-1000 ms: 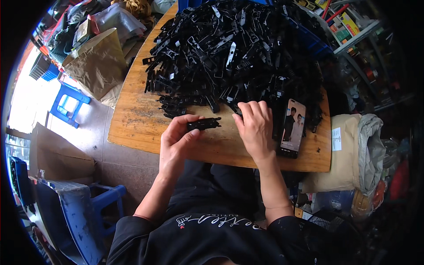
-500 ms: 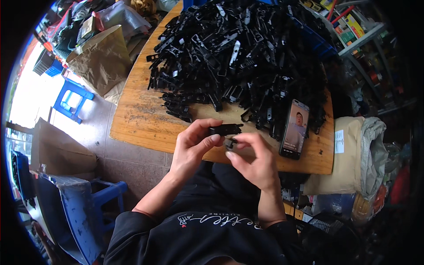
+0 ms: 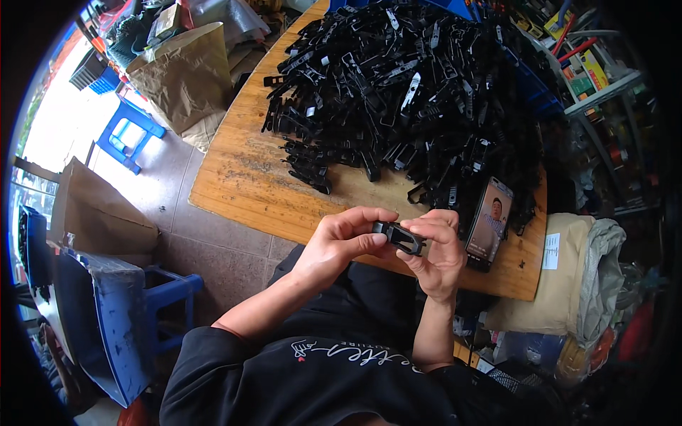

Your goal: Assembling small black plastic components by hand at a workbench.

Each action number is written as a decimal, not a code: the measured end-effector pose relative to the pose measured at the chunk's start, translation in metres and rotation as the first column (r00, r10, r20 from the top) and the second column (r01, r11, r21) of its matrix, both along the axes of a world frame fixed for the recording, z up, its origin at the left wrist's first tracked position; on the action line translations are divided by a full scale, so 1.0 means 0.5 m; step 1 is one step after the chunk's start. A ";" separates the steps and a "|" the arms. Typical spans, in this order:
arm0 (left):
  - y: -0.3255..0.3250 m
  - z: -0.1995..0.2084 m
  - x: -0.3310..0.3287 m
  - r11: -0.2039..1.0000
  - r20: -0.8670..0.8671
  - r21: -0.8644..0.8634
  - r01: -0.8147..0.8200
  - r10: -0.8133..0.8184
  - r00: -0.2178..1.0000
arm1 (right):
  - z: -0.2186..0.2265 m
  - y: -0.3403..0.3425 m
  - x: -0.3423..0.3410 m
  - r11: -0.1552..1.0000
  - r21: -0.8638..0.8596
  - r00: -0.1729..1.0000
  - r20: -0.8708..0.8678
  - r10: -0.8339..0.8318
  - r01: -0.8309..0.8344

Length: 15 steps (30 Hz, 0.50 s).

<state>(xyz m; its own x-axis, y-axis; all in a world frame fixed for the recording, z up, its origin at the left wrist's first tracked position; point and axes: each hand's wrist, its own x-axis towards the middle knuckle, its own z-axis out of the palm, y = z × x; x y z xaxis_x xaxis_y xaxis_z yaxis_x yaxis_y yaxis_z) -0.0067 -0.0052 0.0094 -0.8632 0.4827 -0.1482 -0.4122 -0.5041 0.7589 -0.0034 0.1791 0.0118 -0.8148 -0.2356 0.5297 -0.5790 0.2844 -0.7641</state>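
My left hand (image 3: pixel 341 245) pinches the left end of a small black plastic clip-like part (image 3: pixel 405 241) between thumb and fingers. At its other end, my right hand (image 3: pixel 437 252) is closed on the same part, fingertips above and thumb below. The part has an open slot in its middle and is held tilted, just over the table's near edge. A small dark piece that my right hand held earlier cannot be told apart from it now. Beyond my hands, a large heap of similar black plastic parts (image 3: pixel 383 92) covers much of the wooden table (image 3: pixel 241 192).
A lit phone (image 3: pixel 489 224) leans at the heap's right edge. Blue bins (image 3: pixel 529 82) border the heap. Right of the table stand a paper sack (image 3: pixel 540 284) and a loaded shelf (image 3: pixel 604 92). At left are blue stools (image 3: pixel 128 135), a brown paper bag (image 3: pixel 188 78) and a blue container (image 3: pixel 117 319).
My right hand has brought its small dark piece up against the part in my left hand, and both hands now grip together. The view has shifted, with the table appearing slightly lower and further right.
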 end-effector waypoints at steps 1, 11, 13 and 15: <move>0.004 0.012 0.002 0.999 0.007 -0.033 -0.020 0.020 1.000 | 0.005 0.001 0.002 1.000 -0.003 1.000 0.000 0.000 0.000; -0.027 -0.007 0.013 0.961 0.040 0.049 -0.271 0.270 0.962 | 0.016 -0.056 0.014 0.982 -0.179 0.882 0.454 0.129 -0.052; -0.040 -0.007 0.014 0.936 0.199 0.217 -0.277 0.235 0.951 | 0.019 -0.074 -0.008 0.977 -0.203 0.895 0.420 0.151 -0.070; -0.055 -0.032 0.002 0.882 0.197 0.322 -0.344 0.293 0.936 | 0.024 -0.088 -0.049 0.987 0.031 0.947 0.288 0.144 -0.160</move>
